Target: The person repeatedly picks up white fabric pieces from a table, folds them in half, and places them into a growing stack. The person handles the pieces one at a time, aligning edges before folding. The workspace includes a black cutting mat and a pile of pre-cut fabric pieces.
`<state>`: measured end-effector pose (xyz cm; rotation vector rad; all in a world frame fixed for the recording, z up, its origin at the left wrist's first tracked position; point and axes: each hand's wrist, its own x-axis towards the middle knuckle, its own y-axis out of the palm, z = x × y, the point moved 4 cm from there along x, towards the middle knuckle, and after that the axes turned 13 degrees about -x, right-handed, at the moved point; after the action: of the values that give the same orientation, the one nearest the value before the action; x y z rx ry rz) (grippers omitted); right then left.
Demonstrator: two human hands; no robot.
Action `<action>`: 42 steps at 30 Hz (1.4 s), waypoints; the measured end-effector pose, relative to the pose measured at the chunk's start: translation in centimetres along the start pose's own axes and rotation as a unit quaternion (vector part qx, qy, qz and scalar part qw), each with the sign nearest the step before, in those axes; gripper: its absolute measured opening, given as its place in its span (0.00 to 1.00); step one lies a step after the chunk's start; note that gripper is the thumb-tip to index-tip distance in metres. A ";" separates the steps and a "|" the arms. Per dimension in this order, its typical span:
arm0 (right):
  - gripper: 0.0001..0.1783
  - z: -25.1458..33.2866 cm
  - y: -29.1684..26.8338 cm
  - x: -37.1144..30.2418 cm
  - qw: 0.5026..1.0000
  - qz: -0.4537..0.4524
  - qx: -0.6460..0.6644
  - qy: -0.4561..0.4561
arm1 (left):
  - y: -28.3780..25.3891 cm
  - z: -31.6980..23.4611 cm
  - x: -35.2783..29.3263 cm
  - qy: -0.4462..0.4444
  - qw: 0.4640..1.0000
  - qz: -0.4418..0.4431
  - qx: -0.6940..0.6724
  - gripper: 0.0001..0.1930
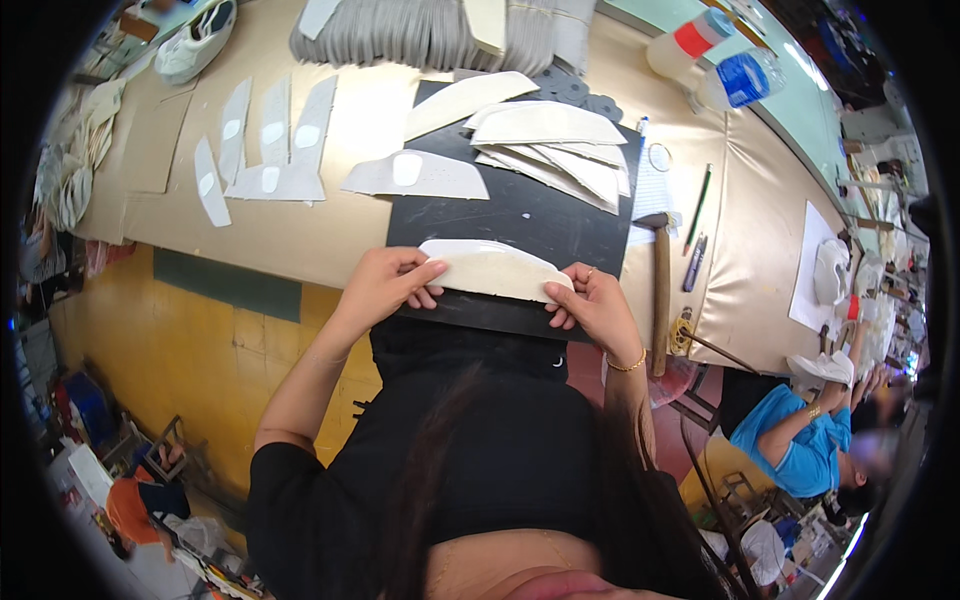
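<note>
My left hand (385, 285) and my right hand (592, 303) each pinch one end of a cream, curved flat piece (492, 270) lying on a black mat (520, 215) at the near table edge. The left thumb and fingers press its left tip. Its right tip is under the fingers of the right hand, which has a ring and a gold bracelet. Farther back on the mat lies a fanned pile of similar cream pieces (550, 145).
A hammer (660, 290) lies right of the mat, with a pencil (698, 205) and a pen (693, 263) beyond. Grey cut pieces (262, 150) cover the tan table (290, 235) at left. Two plastic bottles (715, 60) stand far right. A person in blue (800, 440) works at right.
</note>
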<state>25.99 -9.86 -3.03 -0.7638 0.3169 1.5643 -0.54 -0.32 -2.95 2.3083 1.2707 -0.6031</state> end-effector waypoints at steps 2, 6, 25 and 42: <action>0.14 -0.4 0.4 0.5 1.000 -0.029 0.002 0.012 | -0.6 -0.6 0.3 0.006 0.997 -0.024 0.077 0.18; 0.15 -0.3 0.6 0.9 0.997 -0.059 -0.029 0.034 | -0.8 -1.3 0.9 0.017 0.983 -0.051 0.173 0.18; 0.16 0.6 0.9 0.9 0.991 -0.075 -0.097 0.048 | -1.1 -1.2 1.5 0.010 0.980 -0.042 0.197 0.18; 0.37 7.5 8.8 1.1 0.778 -0.178 -0.472 -0.373 | -3.2 -1.6 0.5 0.000 0.907 -0.118 0.405 0.28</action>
<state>15.46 -5.77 -0.24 -0.7910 -1.2312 1.4685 -2.85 2.48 -2.40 2.7827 1.5017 -1.4426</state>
